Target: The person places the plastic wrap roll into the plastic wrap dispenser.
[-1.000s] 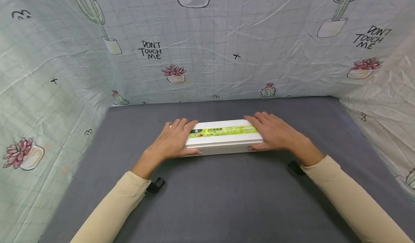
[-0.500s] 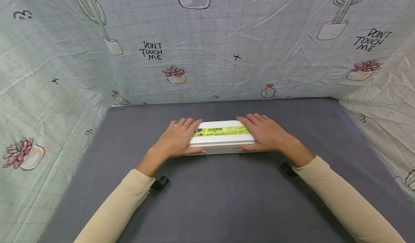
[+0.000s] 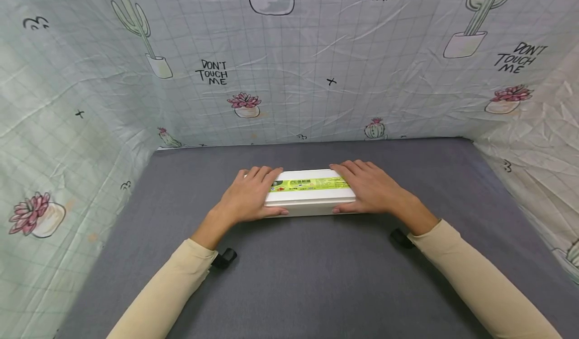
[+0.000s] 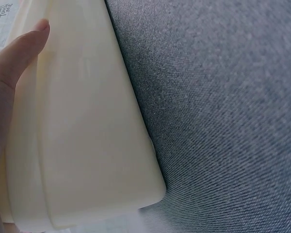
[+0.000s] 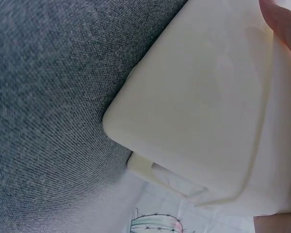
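A long white cling film dispenser box lies on the grey cloth, a yellow-green label along its top. My left hand grips it near the left end, fingers over the lid and thumb along the front wall. My right hand holds the right end the same way. In the left wrist view the plain front wall of the cling film box fills the middle, the left thumb lying across the lid seam. The right wrist view shows the box's rounded corner close on the cloth. Both hands cover the ends of the label.
Grey cloth covers the table. Behind it and at both sides hang pale sheets printed with cactus drawings. Black wrist cameras stick out below the beige sleeves.
Both hands have slid inward along the cling film box, the left to the right and the right to the left. The box has stayed in place, and in the last half second the hands keep still.
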Demonstrator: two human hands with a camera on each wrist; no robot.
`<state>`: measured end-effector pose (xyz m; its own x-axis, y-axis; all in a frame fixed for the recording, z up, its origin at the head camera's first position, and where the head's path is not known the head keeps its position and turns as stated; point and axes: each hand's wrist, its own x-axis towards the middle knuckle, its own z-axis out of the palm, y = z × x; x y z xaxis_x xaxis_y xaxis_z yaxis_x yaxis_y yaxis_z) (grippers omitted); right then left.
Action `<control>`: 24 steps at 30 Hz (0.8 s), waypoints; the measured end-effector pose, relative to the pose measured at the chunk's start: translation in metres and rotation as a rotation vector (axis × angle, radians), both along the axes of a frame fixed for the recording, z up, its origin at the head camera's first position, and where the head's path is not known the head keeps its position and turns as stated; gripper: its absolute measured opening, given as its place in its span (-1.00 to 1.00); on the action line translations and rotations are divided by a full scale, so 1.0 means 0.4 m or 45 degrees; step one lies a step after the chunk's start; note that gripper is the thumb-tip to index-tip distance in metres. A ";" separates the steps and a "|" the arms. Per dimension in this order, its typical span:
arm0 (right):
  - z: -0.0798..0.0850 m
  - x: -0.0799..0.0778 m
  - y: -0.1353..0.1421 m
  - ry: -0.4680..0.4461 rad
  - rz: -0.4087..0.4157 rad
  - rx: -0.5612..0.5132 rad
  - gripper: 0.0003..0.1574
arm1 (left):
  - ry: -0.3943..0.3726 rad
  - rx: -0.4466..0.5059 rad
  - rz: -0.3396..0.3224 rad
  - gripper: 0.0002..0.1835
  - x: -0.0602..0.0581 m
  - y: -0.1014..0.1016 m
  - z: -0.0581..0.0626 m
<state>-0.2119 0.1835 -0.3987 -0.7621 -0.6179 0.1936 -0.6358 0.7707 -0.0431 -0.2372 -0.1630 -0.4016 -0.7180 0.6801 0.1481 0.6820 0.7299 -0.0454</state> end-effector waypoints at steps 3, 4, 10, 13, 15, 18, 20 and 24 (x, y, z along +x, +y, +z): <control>-0.002 -0.001 0.000 0.006 0.002 -0.007 0.33 | 0.008 0.007 -0.001 0.12 0.000 0.000 -0.002; -0.003 -0.002 0.001 0.006 0.001 -0.008 0.33 | 0.010 0.009 0.000 0.12 0.000 0.000 -0.002; -0.006 -0.005 0.003 0.009 0.004 -0.015 0.32 | 0.020 0.020 0.007 0.11 0.002 0.002 -0.003; -0.005 -0.005 0.003 0.003 0.000 -0.014 0.32 | 0.027 0.030 0.002 0.11 0.002 0.003 -0.003; -0.006 -0.005 0.002 0.003 0.001 -0.014 0.31 | 0.033 0.033 -0.001 0.10 0.002 0.002 -0.003; -0.006 -0.005 0.000 0.009 0.006 -0.016 0.30 | 0.044 0.045 -0.005 0.09 0.001 0.000 -0.006; -0.007 -0.004 -0.001 0.011 0.007 -0.019 0.30 | 0.065 0.054 -0.013 0.08 0.000 -0.003 -0.010; -0.008 -0.004 -0.002 0.015 0.003 -0.018 0.30 | 0.120 0.089 -0.035 0.05 -0.002 -0.007 -0.017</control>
